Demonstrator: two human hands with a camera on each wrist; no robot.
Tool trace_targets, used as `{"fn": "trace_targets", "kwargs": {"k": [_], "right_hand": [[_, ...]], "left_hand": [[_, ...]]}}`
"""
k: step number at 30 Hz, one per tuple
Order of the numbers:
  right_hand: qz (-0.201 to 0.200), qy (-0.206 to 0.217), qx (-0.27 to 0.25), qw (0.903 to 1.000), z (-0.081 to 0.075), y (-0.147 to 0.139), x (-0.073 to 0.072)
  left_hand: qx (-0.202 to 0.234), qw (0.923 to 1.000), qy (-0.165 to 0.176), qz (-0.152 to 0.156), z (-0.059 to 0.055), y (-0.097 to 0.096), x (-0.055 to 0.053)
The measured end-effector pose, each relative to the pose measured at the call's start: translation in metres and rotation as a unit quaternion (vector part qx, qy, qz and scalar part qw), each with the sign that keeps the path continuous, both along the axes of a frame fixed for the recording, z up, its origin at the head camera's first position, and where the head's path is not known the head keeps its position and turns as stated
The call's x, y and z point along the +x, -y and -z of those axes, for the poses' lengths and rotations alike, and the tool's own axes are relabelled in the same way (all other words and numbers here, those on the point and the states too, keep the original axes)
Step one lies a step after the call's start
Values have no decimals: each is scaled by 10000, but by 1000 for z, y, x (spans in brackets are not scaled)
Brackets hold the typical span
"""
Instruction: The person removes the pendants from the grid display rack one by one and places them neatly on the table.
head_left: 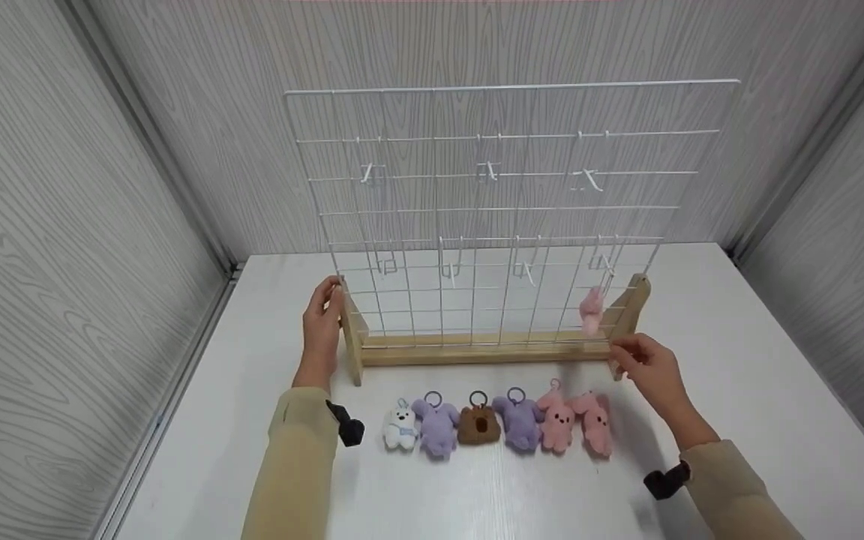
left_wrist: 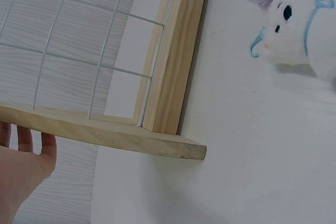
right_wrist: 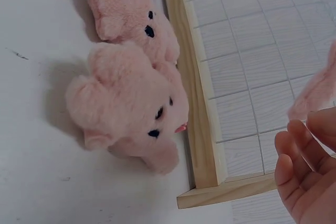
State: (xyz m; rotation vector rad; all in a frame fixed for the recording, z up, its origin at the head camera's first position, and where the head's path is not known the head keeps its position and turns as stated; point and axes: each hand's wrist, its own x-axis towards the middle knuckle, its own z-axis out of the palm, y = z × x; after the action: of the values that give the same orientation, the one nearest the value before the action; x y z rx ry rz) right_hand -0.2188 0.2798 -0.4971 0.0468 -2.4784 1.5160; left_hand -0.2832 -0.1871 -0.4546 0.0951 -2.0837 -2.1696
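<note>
A white wire grid rack [head_left: 469,208] stands upright in a wooden base [head_left: 477,352]. My left hand [head_left: 322,322] grips the base's left side piece [head_left: 352,326]; in the left wrist view its fingers [left_wrist: 48,145] meet that wooden piece. Beside the right side piece [head_left: 631,300], my right hand [head_left: 649,367] has loosely bent fingers [right_wrist: 286,169] with nothing between them. Just above it, a pink plush keychain [head_left: 591,311] hangs from the lower right hook [head_left: 604,262].
In front of the base lie a white plush [head_left: 400,427], purple plushes [head_left: 438,429], a brown plush [head_left: 478,426] and pink plushes [head_left: 556,424], most with rings. Bare hooks [head_left: 368,172] stick out from the grid. Wood-grain panels [head_left: 34,300] enclose the white table [head_left: 477,502].
</note>
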Motion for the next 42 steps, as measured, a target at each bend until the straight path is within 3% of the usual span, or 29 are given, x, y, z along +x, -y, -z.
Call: {"fn": "trace_targets", "kwargs": {"k": [5, 14, 18, 25, 28, 35, 42], "right_hand": [[182, -346, -92, 9992, -22, 9, 8], [437, -742, -149, 9962, -18, 3, -3], [434, -912, -272, 9945, -28, 6, -4], [292, -1379, -428, 9891, -59, 22, 4], [162, -1553, -534, 9863, -61, 22, -1], [220, -1639, -536, 9848, -56, 18, -16], [153, -1475, -464, 9879, -68, 25, -21]], "left_hand": [[7, 10000, -44, 10, 0, 1, 0], [-64, 10000, -68, 18, 0, 1, -1], [-44, 10000, -69, 5, 0, 1, -2], [-8, 10000, -45, -22, -1, 1, -2], [34, 10000, -20, -39, -1, 0, -2], [89, 9999, -102, 3, 0, 0, -3], [16, 9999, -125, -11, 2, 0, -2]]}}
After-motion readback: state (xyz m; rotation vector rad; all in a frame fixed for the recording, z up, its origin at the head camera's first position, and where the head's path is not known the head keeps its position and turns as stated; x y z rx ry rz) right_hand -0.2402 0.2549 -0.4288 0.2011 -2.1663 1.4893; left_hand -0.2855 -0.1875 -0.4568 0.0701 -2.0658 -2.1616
